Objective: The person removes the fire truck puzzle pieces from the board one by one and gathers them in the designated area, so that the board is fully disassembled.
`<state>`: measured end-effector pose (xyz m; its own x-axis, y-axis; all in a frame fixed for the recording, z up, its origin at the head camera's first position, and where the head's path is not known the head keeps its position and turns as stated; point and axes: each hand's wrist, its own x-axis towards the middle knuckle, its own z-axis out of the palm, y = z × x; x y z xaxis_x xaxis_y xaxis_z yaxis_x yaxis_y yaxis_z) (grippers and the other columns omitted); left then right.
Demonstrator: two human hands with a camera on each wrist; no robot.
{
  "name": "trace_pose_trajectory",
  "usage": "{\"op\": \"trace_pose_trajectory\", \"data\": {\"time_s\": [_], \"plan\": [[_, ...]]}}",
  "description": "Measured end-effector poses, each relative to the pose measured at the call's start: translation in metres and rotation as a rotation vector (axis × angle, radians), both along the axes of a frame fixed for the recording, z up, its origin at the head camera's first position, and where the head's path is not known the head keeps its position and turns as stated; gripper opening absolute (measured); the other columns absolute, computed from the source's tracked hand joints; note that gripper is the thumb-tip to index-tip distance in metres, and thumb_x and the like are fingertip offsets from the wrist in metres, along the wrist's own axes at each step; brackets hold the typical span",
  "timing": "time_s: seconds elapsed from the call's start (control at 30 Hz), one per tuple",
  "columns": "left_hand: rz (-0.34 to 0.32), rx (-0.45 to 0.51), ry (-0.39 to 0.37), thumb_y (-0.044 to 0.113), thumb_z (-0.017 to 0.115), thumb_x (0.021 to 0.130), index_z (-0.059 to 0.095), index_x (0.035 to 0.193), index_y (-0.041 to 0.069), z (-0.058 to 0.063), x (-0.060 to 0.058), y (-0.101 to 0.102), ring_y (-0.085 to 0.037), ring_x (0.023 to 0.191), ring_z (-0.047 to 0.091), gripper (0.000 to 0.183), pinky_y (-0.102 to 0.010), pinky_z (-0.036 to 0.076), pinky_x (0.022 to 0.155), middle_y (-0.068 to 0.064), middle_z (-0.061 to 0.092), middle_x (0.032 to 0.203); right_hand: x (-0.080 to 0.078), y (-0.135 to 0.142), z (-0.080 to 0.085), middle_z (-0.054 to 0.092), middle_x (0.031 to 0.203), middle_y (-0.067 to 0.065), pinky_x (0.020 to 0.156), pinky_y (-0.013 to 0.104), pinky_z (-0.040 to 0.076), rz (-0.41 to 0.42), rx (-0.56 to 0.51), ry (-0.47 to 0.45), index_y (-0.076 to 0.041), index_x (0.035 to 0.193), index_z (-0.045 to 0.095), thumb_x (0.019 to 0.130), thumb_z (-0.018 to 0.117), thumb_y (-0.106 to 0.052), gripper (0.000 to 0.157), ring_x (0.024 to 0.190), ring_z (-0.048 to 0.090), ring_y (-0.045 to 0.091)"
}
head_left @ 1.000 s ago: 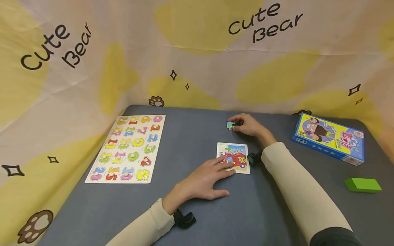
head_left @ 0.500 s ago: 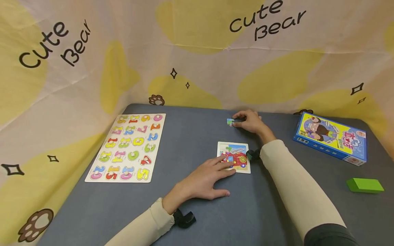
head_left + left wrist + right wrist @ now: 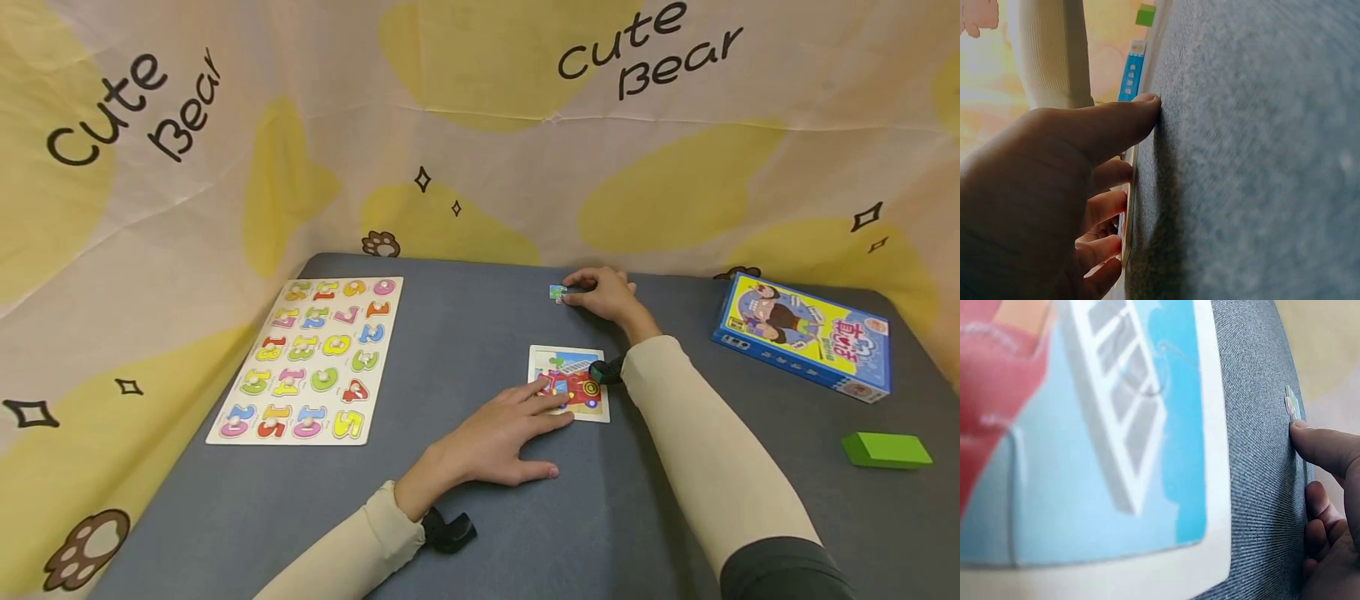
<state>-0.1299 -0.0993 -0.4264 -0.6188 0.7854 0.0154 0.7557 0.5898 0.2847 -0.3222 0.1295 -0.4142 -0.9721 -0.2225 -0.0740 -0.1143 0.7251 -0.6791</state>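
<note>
Nearest, at the left side of the fire-engine board [image 3: 577, 383], the left hand [image 3: 506, 443] lies spread, fingertips resting on the board and thumb on the table [image 3: 435, 325] outside its near edge; nothing is gripped. Beyond the board's far right corner, the right hand [image 3: 604, 295] reaches over the table, thumb and forefinger bent. Farthest, beyond the board's far edge and well apart from it, is the small puzzle piece [image 3: 557, 292], directly left of those two fingertips. The thumb touches it; whether they pinch it I cannot tell. It looks nearly square, without a clear long axis. The right hand is clearly nearer.
</note>
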Motion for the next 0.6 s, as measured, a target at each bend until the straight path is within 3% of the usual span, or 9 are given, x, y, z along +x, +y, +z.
{"op": "trace_pose_trajectory", "data": {"time_s": [0.6], "plan": [[0.011, -0.016, -0.021, 0.051, 0.069, 0.093, 0.050, 0.152, 0.024, 0.0066, 0.0028, 0.0004, -0.026, 0.159, 0.021, 0.068, -0.044, 0.029, 0.125, 0.004, 0.039, 0.164, -0.0047, -0.0039, -0.0061, 0.062, 0.132, 0.021, 0.105, 0.061, 0.017, -0.057, -0.013, 0.037, -0.015, 0.125, 0.072, 0.094, 0.073, -0.030, 0.034, 0.129, 0.038, 0.043]]}}
